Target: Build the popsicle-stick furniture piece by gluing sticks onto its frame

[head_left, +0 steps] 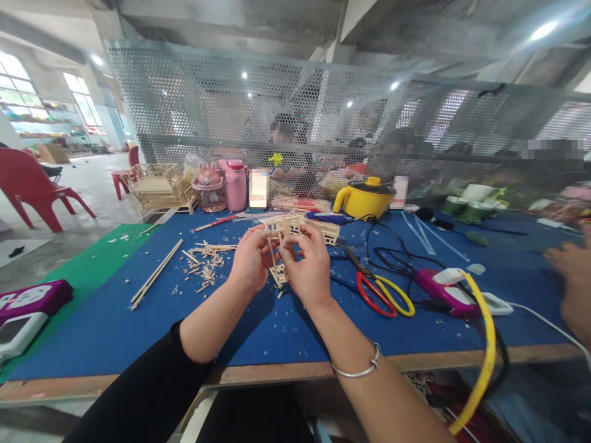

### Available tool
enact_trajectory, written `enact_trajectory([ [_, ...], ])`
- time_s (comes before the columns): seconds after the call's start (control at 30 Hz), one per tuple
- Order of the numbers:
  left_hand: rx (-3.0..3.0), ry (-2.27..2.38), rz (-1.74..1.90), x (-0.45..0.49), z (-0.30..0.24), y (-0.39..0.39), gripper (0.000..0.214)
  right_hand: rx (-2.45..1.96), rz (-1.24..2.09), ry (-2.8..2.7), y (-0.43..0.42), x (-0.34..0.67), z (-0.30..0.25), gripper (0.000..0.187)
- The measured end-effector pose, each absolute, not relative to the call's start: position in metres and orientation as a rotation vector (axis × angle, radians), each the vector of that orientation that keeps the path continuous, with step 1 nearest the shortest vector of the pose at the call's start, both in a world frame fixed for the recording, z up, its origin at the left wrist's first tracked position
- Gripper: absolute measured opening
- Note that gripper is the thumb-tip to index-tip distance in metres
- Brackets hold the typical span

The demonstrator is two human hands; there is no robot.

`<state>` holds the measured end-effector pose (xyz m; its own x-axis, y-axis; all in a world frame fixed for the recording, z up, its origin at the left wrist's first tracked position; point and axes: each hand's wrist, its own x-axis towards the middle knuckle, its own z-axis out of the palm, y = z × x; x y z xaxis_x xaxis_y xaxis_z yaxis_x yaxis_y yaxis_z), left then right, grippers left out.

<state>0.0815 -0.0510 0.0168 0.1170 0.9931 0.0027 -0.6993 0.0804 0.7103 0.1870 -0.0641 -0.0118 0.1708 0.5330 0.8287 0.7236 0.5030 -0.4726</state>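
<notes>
My left hand point(250, 258) and my right hand point(310, 266) meet above the blue table mat point(115, 326), both pinching a small model built of thin wooden sticks point(279, 249). The left fingers grip its upper left part, the right fingers hold its right side and lower piece. A larger part of the stick frame point(318, 229) lies just behind the hands. Loose stick offcuts point(205, 261) are scattered to the left of my left hand, beside two long sticks point(156, 274).
Red and yellow scissors point(383, 294), black cables and a pink glue gun point(446, 294) lie right of my hands. A yellow pot point(364, 198), pink bottles point(234, 183) and a finished stick model point(159, 187) stand at the back. Another person's hand point(572, 277) rests at the right edge.
</notes>
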Motion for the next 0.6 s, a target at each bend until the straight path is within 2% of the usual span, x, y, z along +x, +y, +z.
enact_trajectory([
  [0.4, 0.768, 0.677, 1.323, 0.081, 0.012, -0.057, 0.032, -1.177, -0.187, -1.489, -0.066, 0.187, -0.009, 0.011],
  [0.6, 0.824, 0.684, 1.212, 0.08, 0.009, -0.062, 0.022, -1.187, -0.227, -1.49, -0.065, 0.187, -0.009, 0.008],
])
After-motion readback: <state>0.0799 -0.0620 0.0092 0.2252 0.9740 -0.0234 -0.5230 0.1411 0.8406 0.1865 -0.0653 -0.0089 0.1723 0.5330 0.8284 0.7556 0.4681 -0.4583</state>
